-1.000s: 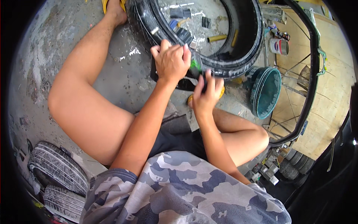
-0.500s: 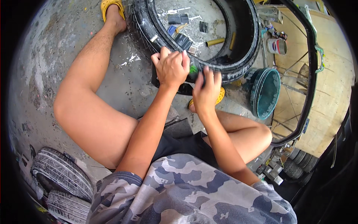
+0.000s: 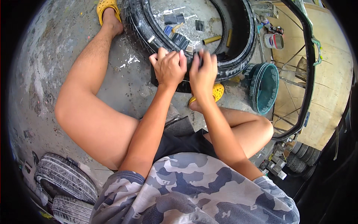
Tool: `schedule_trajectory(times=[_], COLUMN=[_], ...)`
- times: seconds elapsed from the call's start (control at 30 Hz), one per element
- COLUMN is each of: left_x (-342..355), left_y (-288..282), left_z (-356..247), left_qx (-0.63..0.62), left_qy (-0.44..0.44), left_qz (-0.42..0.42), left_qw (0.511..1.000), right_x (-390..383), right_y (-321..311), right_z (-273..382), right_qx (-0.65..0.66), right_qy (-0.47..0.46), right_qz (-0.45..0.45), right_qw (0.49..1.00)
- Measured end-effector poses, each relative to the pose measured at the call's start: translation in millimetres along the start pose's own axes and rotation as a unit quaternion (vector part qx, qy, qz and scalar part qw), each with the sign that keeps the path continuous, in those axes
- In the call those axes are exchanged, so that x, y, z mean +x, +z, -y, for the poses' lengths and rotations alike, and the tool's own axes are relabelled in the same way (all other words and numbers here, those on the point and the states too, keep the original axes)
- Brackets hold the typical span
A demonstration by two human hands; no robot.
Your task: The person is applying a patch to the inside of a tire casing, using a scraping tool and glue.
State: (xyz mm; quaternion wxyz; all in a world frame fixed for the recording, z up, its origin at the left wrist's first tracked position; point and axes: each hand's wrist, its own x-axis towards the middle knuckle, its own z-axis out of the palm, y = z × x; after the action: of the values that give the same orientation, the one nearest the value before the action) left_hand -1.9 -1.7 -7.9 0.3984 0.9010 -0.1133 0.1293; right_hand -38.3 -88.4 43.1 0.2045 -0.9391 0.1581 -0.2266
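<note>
Here both hands meet on the tyre [image 3: 238, 56] wall at twelve o'clock from the body, the left hand [image 3: 168, 69] clenched on it, the right hand [image 3: 202, 72] gripping it just beside, at three o'clock of the left, equally near.

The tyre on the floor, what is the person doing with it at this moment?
A person sits on the concrete floor with both bare hands pressed side by side on the near edge of a black tyre that lies flat in front of them. The left hand is curled into a fist on the rubber; the right hand grips the edge beside it, with something dark under its fingers that cannot be made out. Small tools lie inside the tyre's ring, and a teal basin stands to the right.
</note>
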Motion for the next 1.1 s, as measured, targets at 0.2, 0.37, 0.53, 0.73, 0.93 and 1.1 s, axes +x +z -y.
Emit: schedule_trajectory(times=[0.2,0.37,0.53,0.73,0.93,1.1], left_x=[2,0,-1,0,1,-1], left_y=[16,-1,10,2,-3,6], left_z=[-13,3,-2,1,-1,-4], left_qx=[-0.031,-0.001,-0.021,-0.006,-0.012,-0.023], left_qy=[0.008,-0.001,0.006,0.006,0.0,0.004], left_qz=[-0.003,-0.004,-0.013,-0.003,-0.005,-0.002], left_qw=[0.999,1.0,1.0,1.0,1.0,1.0], right_x=[-15,-11,-17,-20,17,-30], right_y=[-21,-6,-16,-11,6,-27], right_z=[-14,0,-5,-3,13,-6], right_qx=[-0.023,0.001,0.008,-0.006,0.019,0.002], right_qy=[0.023,-0.007,0.019,-0.034,0.047,-0.017], right_qz=[-0.001,0.024,0.021,-0.004,0.01,0.028], right_qw=[0.999,1.0,1.0,0.999,0.999,0.999])
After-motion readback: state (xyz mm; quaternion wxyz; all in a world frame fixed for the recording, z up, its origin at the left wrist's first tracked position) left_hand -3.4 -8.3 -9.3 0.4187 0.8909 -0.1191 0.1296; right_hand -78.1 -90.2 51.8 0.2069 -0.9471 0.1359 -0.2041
